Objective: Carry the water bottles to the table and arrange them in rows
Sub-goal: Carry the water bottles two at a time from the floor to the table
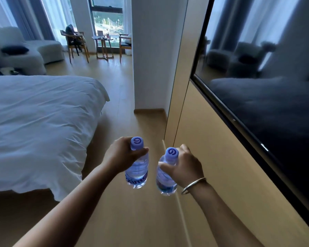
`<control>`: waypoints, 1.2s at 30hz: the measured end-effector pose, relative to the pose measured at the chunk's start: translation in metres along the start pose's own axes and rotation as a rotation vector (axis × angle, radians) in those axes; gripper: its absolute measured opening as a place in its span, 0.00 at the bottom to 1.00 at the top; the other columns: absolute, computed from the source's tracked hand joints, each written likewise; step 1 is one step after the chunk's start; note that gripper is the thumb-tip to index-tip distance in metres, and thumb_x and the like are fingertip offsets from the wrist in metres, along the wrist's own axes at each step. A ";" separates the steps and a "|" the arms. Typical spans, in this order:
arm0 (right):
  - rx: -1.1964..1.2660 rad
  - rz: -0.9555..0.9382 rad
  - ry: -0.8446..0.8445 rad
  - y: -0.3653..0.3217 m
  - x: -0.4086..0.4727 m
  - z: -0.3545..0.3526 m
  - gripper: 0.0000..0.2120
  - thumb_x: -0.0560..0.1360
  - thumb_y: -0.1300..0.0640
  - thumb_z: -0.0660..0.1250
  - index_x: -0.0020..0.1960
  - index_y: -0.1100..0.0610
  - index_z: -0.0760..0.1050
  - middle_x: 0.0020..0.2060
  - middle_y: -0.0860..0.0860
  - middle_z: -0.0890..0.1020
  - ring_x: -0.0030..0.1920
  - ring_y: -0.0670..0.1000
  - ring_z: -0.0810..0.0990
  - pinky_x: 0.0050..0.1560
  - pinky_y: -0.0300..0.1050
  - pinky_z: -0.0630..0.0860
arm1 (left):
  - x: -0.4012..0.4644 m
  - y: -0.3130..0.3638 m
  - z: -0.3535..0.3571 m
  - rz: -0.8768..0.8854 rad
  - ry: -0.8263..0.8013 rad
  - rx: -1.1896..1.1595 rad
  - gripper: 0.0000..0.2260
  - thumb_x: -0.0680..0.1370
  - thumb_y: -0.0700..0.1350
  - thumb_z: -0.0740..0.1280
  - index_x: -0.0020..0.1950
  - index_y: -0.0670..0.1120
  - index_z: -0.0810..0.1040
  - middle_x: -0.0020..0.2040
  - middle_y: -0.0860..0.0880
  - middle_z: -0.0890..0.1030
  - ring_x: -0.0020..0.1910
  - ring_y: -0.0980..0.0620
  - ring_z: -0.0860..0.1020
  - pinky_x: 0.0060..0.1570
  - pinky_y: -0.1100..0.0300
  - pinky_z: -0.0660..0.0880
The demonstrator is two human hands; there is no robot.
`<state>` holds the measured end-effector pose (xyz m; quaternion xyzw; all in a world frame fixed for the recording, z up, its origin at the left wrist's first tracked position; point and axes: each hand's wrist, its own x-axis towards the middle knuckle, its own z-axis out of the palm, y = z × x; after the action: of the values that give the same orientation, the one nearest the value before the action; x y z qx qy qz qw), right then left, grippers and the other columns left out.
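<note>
I hold two clear water bottles with purple caps upright over the wooden floor. My left hand (121, 155) grips the neck of the left water bottle (137, 170). My right hand (184, 164), with a metal bangle on the wrist, grips the neck of the right water bottle (165, 180). The two bottles hang side by side, a small gap between them. Far ahead by the window stands a small round table (103, 40) with a few items on it, between two wooden chairs.
A bed with a white duvet (39, 125) fills the left. A beige wall with a large dark TV screen (268, 82) runs along the right. A white pillar (150, 56) stands ahead. A wooden floor lane (121, 90) leads to the window. White sofa (16, 50) at far left.
</note>
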<state>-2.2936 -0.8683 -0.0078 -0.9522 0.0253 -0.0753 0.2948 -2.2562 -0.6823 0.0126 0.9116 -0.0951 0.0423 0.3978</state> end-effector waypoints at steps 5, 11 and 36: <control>0.018 -0.019 -0.032 0.007 0.042 0.009 0.22 0.64 0.45 0.71 0.32 0.47 0.57 0.53 0.59 0.76 0.39 0.54 0.74 0.36 0.38 0.63 | 0.037 -0.017 0.009 -0.034 0.007 -0.013 0.12 0.71 0.51 0.71 0.34 0.44 0.78 0.32 0.45 0.80 0.35 0.44 0.78 0.41 0.49 0.76; 0.036 -0.024 -0.073 0.008 0.107 0.022 0.16 0.64 0.45 0.72 0.35 0.51 0.66 0.40 0.49 0.72 0.39 0.54 0.76 0.33 0.38 0.65 | 0.099 -0.039 0.016 -0.048 -0.008 -0.028 0.14 0.72 0.51 0.71 0.29 0.50 0.72 0.26 0.53 0.73 0.29 0.53 0.70 0.36 0.54 0.71; -0.006 -0.098 -0.081 -0.055 0.491 0.114 0.16 0.65 0.44 0.71 0.37 0.55 0.73 0.38 0.51 0.70 0.36 0.53 0.74 0.36 0.42 0.71 | 0.456 -0.162 -0.038 -0.087 -0.019 -0.012 0.12 0.72 0.52 0.71 0.35 0.45 0.79 0.32 0.46 0.80 0.35 0.45 0.78 0.39 0.50 0.75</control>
<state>-1.7909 -0.8048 -0.0063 -0.9555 -0.0333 -0.0510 0.2885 -1.7762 -0.6109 -0.0080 0.9127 -0.0595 0.0160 0.4039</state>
